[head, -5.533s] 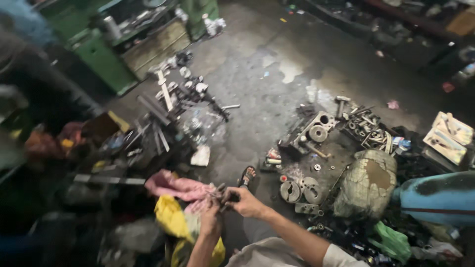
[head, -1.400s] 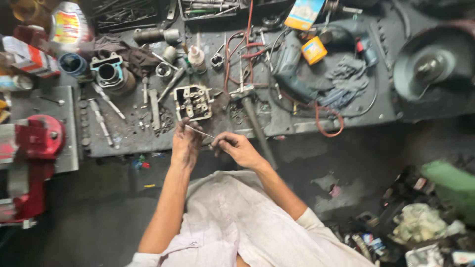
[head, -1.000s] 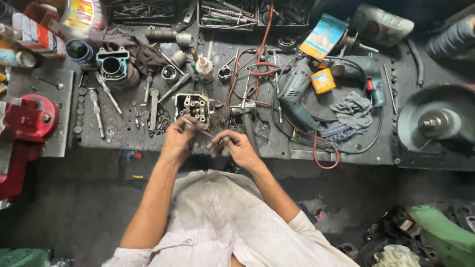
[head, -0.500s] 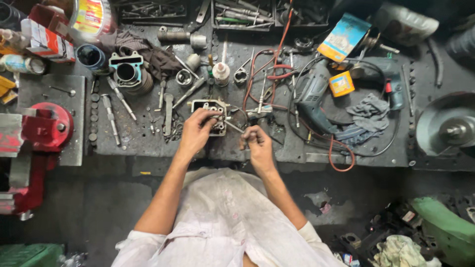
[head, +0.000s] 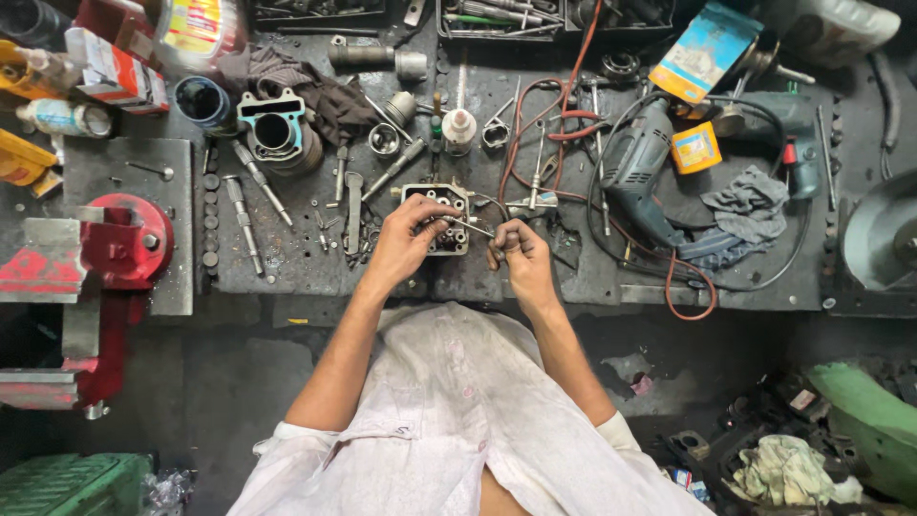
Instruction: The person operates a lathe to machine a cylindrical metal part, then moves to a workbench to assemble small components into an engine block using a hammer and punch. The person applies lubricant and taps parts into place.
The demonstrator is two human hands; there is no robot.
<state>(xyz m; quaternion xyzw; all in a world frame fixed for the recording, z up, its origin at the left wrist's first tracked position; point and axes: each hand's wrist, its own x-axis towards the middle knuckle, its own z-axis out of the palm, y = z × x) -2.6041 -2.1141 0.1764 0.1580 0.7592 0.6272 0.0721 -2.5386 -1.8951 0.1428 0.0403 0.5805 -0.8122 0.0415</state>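
Observation:
A small metal engine cylinder head (head: 449,199) lies on the dark workbench (head: 592,277), straight in front of me. My left hand (head: 409,239) rests on it, fingers curled over its near left side. My right hand (head: 521,256) sits just right of it, closed on the handle of a thin metal tool (head: 470,226). The tool's shaft runs left to the cylinder head, where my left fingers meet it.
A red bench vise (head: 115,244) stands at the left edge. A cylinder block (head: 274,134), bolts and wrenches lie behind my left hand. An electric drill (head: 635,167) with red cable, a grey rag (head: 745,205) and a blue box (head: 705,50) lie at right.
Earlier I was over a littered floor with a pink rag. Since then I stand at the bench; both hands have moved onto the cylinder head, the right one bringing the thin tool to it.

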